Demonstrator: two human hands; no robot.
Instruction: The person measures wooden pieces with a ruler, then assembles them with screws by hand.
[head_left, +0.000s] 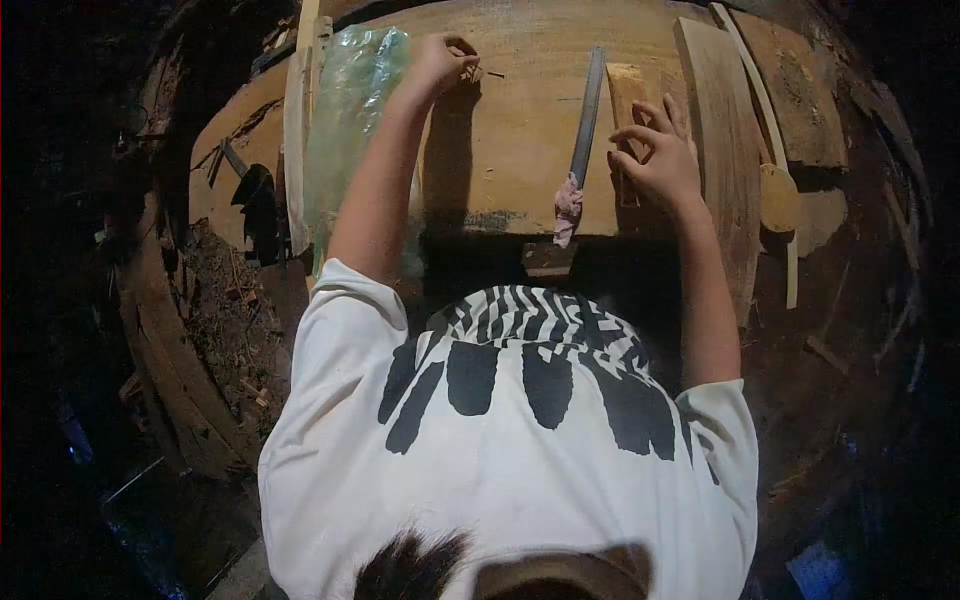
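Note:
My left hand [440, 65] is over the far left part of the wooden work surface [520, 150], its fingers curled together in a pinch. A small dark thin piece [492, 73] shows beside its fingertips; what the fingers hold is too small to make out. My right hand [662, 160] hovers at the near part of a narrow wooden block [628, 90], fingers spread. Between the hands lies a long grey metal bar, like a file [588, 115], its near end wrapped in pink cloth [568, 208].
Crumpled clear greenish plastic [350, 120] lies along the left side, under my left forearm. A long wooden board [722, 140] lies right of my right hand. Farther right are a thin wooden strip [750, 80] and a rounded wooden piece [778, 197].

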